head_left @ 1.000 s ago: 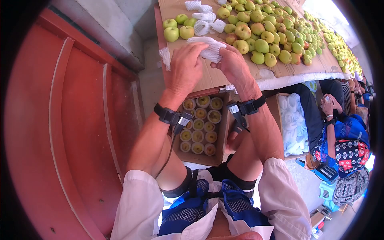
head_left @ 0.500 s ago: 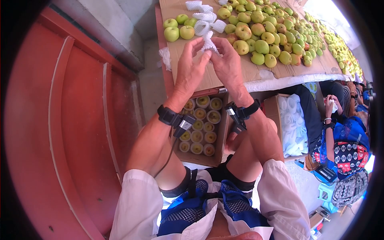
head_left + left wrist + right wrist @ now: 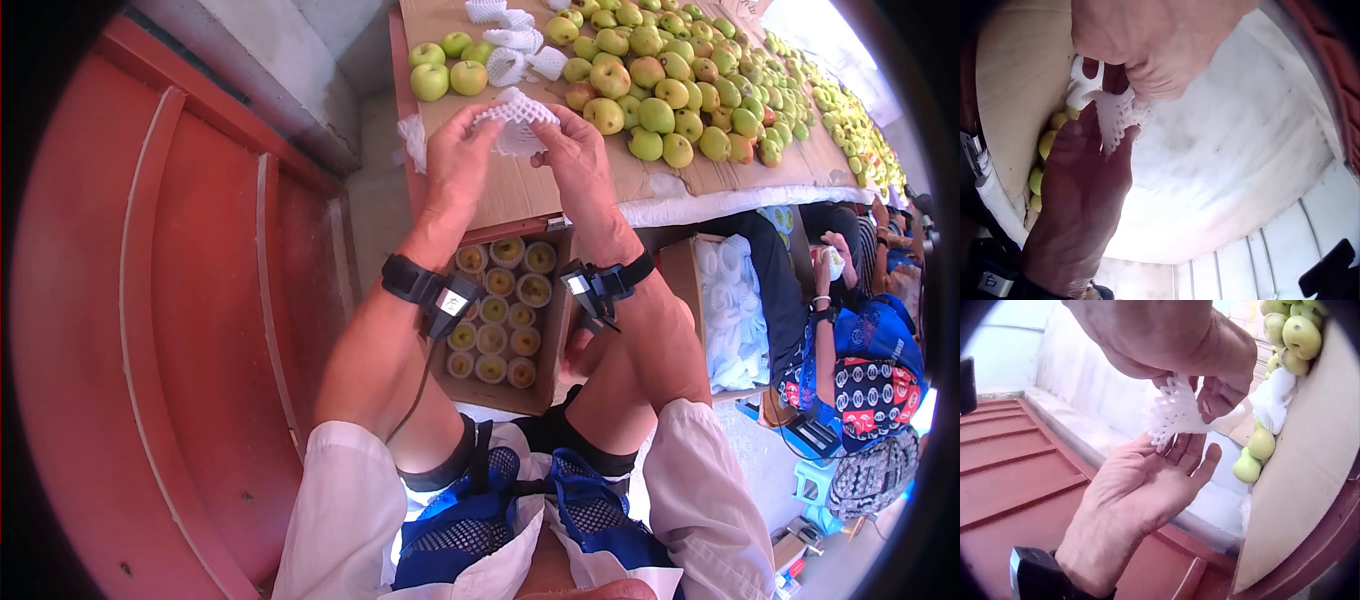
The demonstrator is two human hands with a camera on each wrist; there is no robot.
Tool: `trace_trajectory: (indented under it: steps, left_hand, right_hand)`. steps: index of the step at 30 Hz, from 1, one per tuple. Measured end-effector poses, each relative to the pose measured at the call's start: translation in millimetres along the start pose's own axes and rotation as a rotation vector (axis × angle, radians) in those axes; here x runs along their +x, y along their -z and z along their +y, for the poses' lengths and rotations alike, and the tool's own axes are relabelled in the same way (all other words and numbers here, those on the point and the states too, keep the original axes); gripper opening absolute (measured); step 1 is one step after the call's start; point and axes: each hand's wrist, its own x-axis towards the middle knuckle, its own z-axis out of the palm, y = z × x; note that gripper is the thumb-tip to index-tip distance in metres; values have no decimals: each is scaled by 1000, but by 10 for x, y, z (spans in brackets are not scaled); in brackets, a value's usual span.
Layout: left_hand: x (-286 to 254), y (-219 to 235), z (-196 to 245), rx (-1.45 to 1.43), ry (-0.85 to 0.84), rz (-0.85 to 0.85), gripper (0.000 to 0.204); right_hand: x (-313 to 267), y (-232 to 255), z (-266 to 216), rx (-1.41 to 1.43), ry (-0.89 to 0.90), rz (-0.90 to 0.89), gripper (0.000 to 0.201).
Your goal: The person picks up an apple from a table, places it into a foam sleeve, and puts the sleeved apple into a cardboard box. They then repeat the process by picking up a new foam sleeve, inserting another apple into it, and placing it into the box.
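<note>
A white foam net sleeve (image 3: 518, 122) spans the space between both hands above the cardboard-covered table, its meshed rim spread wide. My left hand (image 3: 458, 170) pinches its left side between thumb and fingers. On the opposite side my right hand (image 3: 583, 165) pinches the rim, thumb on the near face. The right wrist view shows the sleeve (image 3: 1175, 412) between the two hands, flaring toward its lacy edge. Several green apples (image 3: 430, 82) sit just beyond the left hand, beside more foam sleeves (image 3: 507, 66).
A large heap of green and reddish apples (image 3: 655, 115) covers the table's right side. Below the table edge stands a carton (image 3: 548, 385) of apples in foam sleeves. Another box holds white foam sleeves (image 3: 735, 310). A red door (image 3: 200, 350) flanks the left; another person's hands (image 3: 830, 262) work at right.
The foam sleeve went from lying flat between the hands, to bunched upright, to spread open at its rim. The hands came together, then moved slightly apart.
</note>
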Motion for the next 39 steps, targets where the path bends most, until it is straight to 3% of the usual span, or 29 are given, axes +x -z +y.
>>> trace_trajectory:
  steps: [5,14,17,20,26,29,39]
  left_hand:
    - [69,77,-55,-330,124,-155,29]
    - [80,151,-15,-606,308,-196,43]
    - [84,174,-35,-634,316,-205,41]
    - [118,202,-46,-582,285,-317,35]
    - [75,213,-55,-193,220,-258,29]
    - [70,217,-73,-164,226,-260,28]
    - [117,267,-173,-621,392,-258,22]
  right_hand:
    - [-31,45,-104,145,-140,-43,29]
    - [8,101,-161,369,-382,-149,24]
    - [28,149,-138,449,-406,-155,25]
    - [47,182,-133,487,-404,-116,26]
    - [101,242,-92,529,-377,-40,25]
    - [103,274,-89,547,-359,-49,24]
    - [99,266,-64,676,-358,-131,33]
